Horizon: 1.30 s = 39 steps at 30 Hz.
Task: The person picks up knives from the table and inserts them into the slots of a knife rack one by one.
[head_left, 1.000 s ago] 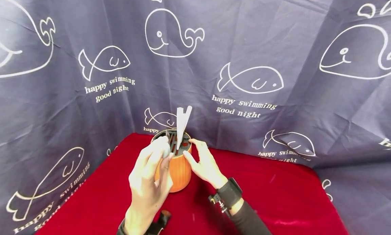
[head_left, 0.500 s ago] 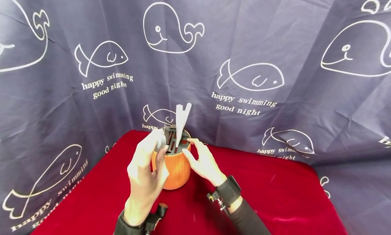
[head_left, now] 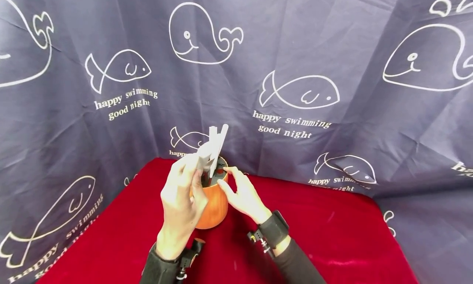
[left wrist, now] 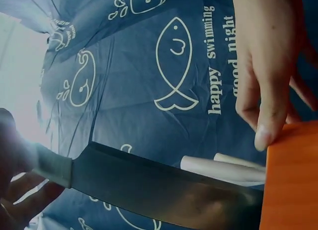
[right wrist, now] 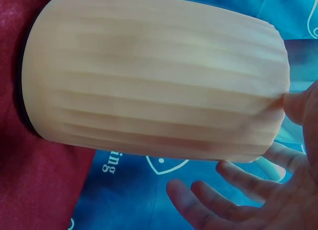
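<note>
In the left wrist view, a broad-bladed kitchen knife has its light handle in my left hand. Its blade reaches the top of the orange knife block; the tip is hidden there, and how deep it sits I cannot tell. My right hand holds the block's rim with thumb and index finger, the other fingers spread beside it in the right wrist view. Two white handles stick up from the block's dark slotted top, leaning slightly right, close beside the knife.
The block stands on a red cloth near its far edge. Behind and at both sides hangs a grey-blue curtain with whale and fish drawings. Both wrists wear black camera straps.
My left hand has shifted with the knife from the left of the block's top toward the white handles, and the knife handle now points more upward. My right hand keeps its place on the rim.
</note>
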Motion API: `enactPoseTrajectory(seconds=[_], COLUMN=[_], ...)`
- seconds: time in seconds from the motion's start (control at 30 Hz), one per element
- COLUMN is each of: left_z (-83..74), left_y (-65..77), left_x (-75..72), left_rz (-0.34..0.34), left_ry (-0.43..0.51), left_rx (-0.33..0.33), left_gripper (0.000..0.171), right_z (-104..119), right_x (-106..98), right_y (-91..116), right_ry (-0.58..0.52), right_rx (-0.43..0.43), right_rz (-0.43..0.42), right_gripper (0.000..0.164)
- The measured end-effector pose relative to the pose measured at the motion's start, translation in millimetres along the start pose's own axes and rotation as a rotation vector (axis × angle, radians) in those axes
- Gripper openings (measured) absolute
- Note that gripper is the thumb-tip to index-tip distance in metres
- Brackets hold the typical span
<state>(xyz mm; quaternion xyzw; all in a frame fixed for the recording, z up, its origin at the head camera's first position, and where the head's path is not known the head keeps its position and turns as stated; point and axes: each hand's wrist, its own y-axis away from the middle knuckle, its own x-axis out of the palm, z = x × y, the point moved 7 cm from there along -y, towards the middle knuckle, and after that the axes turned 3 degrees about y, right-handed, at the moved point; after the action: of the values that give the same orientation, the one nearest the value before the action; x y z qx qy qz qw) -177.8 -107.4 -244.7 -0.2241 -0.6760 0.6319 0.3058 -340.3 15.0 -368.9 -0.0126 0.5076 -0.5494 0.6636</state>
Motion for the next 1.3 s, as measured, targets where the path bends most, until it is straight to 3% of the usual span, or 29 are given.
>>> enactPoseTrajectory(seconds=[0.27,0.5,0.8,1.3], left_z=[9.1,12.7,19.4,31.5], left_y=[-1.8,-2.7,-0.6,6.1], left_x=[-5.2,-5.8,-5.3,1.0], left_rz=[-0.079,-0.146,-0.199,-0.195], left_ry=[-0.041,-0.087,-0.072,-0.111], left_rx=[-0.088,-0.144,-0.192,-0.245], left_gripper=[0.044,0.056,0.056,0.053], right_z=[-2,0,2,7], right_x=[1,-1,-2,-6], right_y=[0,-1,0,0], right_ry=[-0.022,-0.015,0.008,0.018], right_rx=[0.014,0.008,-0.009,-0.06], right_rz=[0.022,0.03,0.015,-0.008], right_gripper=[0.04,0.037,0.038,0.036])
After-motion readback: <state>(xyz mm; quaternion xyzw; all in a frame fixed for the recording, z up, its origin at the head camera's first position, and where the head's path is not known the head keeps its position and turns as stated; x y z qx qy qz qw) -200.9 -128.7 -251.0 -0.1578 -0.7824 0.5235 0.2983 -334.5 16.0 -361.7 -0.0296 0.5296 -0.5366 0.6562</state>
